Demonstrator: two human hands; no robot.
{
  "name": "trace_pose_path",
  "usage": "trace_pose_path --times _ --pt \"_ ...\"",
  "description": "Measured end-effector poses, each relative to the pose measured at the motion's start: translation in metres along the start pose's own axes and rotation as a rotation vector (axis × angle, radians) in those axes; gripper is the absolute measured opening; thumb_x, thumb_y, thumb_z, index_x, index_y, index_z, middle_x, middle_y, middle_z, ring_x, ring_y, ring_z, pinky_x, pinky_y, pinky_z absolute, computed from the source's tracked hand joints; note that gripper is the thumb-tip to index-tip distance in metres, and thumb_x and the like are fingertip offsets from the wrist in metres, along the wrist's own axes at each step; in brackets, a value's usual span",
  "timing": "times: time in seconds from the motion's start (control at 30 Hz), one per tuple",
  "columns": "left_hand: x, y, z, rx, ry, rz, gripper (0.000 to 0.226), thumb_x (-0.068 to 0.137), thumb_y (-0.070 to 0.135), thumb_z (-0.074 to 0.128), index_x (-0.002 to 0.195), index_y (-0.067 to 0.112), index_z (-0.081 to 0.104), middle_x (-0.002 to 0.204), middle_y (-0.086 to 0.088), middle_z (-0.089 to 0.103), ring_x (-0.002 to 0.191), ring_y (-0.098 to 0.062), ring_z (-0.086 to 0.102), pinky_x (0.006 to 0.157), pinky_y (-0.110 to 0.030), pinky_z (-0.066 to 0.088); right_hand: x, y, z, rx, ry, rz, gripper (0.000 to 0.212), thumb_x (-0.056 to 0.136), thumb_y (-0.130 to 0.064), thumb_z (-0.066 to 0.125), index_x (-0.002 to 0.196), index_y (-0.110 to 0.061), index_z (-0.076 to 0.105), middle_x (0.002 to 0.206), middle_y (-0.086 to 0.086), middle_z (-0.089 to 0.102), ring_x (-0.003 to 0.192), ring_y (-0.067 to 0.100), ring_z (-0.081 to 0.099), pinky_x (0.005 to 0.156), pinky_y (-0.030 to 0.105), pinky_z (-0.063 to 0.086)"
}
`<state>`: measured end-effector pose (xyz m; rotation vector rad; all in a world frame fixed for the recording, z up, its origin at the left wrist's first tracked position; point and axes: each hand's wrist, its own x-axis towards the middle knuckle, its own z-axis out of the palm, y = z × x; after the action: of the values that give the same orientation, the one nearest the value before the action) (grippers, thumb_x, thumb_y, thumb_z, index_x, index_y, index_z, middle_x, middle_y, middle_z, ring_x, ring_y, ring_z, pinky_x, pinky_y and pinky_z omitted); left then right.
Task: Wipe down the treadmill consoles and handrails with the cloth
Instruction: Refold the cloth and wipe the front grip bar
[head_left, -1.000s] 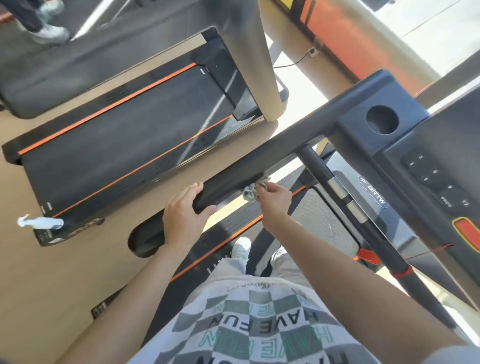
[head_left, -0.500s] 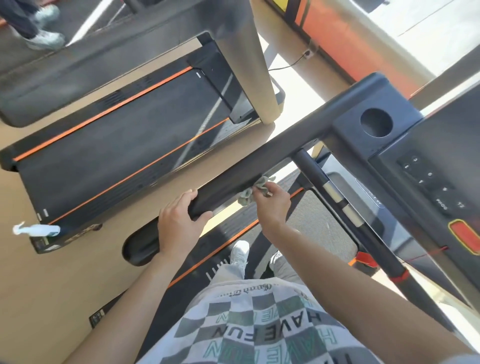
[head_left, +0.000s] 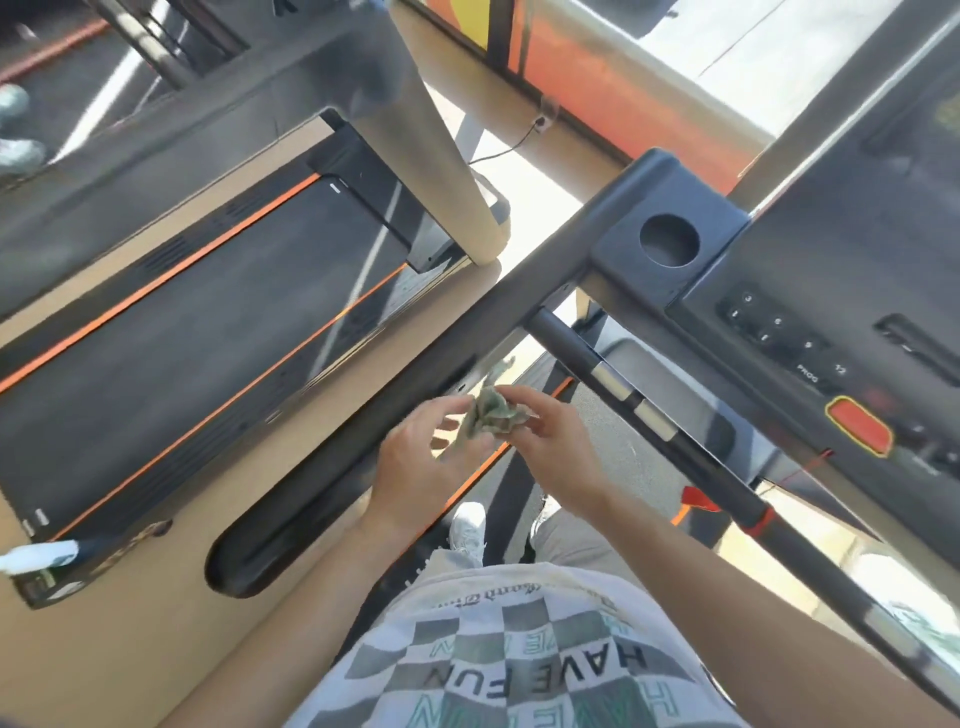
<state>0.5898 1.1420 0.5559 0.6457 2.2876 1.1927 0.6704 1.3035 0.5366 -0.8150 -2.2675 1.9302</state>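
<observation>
Both hands just came off the handrail (head_left: 332, 470). Right hand (head_left: 553, 449) is pinching the bunched cloth (head_left: 491, 418), hovering at the handrail's 4 o'clock; left hand (head_left: 415, 462) touches it, fingers slack. Probably re-bunching before the next pass.

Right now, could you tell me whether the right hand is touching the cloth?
Touching. The head view shows the right hand pinching the crumpled cloth between thumb and fingertips.
</observation>
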Motion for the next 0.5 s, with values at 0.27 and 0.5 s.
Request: trace_pose_path --times 0.27,0.5 --pt "0.046 0.025 0.066 -0.13 -0.109 -0.019 0.015 0.095 0.033 0.07 0.105 0.024 0.077 0.091 0.012 0.075 0.086 -0.006 0.069 0.078 -0.04 0.06 -0.018 0.002 -0.059 0.115 0.379 0.037 0.005 0.089 0.0 0.071 0.091 -0.005 0.072 0.081 0.006 0.075 0.071 0.018 0.074 0.067 0.031 0.06" --pt "0.084 0.037 0.085 -0.205 -0.017 -0.135 0.018 0.097 0.032 0.067 0.09 0.021 0.079 0.074 0.002 0.073 0.073 -0.018 0.067 0.073 -0.039 0.06 -0.005 0.003 -0.125 0.031 0.646 0.07 0.009 0.093 -0.013 0.07 0.088 -0.007 0.066 0.082 0.009 0.07 0.065 0.021 0.068 0.055 0.029 0.058"
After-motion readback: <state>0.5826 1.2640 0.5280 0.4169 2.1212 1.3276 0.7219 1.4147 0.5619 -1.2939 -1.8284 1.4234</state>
